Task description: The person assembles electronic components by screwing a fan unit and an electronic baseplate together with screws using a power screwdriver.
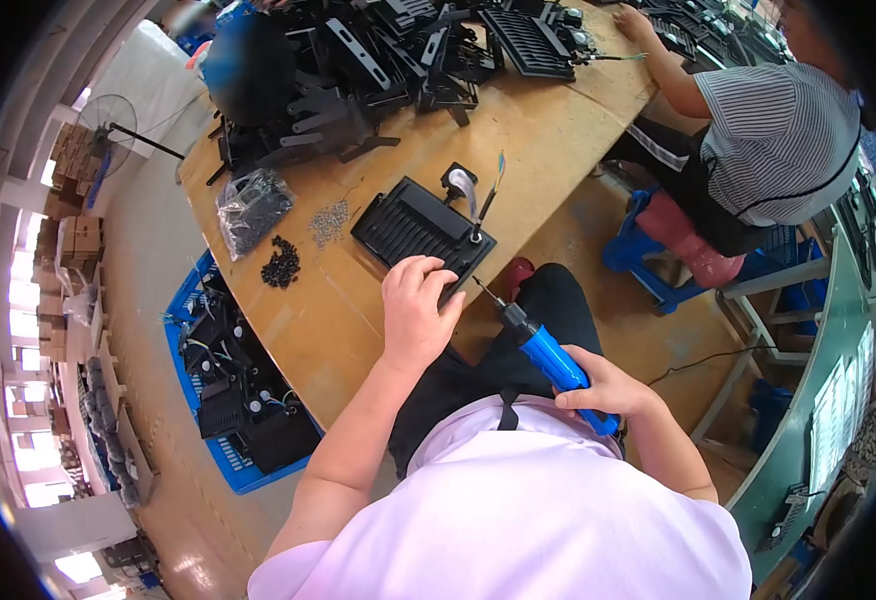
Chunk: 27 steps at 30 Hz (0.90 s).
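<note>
A black finned lamp housing [413, 222] lies on the wooden table near its front edge, with a short cable [489, 195] standing up from its right corner. My left hand [418, 305] rests on the near edge of this housing, fingers bent over it. In my right hand [603, 385] is a blue electric screwdriver [556, 360], its bit pointing up and left toward the housing's right end. Bit and housing look apart. Left of the housing lie a small heap of silver screws [329, 222] and a heap of small black parts [280, 264].
A clear plastic bag of dark parts [253, 208] sits at the table's left. Black brackets [358, 60] pile up at the back. A blue crate [243, 470] of lamp parts stands on the floor at left. A co-worker in a striped shirt [773, 130] sits at right.
</note>
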Each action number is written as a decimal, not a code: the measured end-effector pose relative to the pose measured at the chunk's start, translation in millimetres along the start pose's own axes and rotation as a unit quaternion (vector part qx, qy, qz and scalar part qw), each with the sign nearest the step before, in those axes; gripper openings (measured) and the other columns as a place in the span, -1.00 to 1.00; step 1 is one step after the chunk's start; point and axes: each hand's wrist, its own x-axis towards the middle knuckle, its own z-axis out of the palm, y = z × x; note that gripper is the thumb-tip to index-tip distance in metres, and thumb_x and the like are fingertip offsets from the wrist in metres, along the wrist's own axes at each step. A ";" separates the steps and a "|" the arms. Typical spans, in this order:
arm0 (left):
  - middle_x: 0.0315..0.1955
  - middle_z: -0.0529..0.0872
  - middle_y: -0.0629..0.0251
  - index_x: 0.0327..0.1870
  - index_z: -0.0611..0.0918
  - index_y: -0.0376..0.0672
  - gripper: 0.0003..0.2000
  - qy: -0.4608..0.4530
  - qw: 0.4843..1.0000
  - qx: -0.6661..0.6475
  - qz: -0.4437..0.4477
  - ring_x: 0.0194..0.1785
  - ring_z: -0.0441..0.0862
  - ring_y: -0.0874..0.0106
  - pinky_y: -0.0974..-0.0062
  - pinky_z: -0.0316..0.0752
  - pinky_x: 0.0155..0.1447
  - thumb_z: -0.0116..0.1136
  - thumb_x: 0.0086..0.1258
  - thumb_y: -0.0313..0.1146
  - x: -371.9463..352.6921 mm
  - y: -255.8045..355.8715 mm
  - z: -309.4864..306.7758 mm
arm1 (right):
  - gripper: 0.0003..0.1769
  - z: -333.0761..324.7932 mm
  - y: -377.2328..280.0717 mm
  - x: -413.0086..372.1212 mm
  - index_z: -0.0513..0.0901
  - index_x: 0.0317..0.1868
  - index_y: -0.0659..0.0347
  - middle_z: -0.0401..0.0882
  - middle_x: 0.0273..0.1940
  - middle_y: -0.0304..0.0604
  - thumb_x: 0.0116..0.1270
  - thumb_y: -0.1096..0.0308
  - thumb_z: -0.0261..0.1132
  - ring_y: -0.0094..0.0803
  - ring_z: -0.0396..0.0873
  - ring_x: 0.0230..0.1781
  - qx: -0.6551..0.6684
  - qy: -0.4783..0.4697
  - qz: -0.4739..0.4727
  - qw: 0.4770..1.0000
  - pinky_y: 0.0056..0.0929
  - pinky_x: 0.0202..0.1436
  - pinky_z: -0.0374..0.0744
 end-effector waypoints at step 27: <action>0.01 0.68 0.20 -0.26 0.69 -0.16 -0.85 0.011 0.999 -0.033 -0.032 0.13 0.58 0.13 0.14 0.42 0.27 0.42 0.18 -0.47 2.6 -5.2 12.7 | -0.11 4.3 -14.0 18.7 0.31 0.46 0.33 0.57 -0.18 -0.10 0.26 0.13 0.53 -0.41 0.65 -0.27 0.038 -0.018 0.028 0.999 -0.39 -0.09 0.61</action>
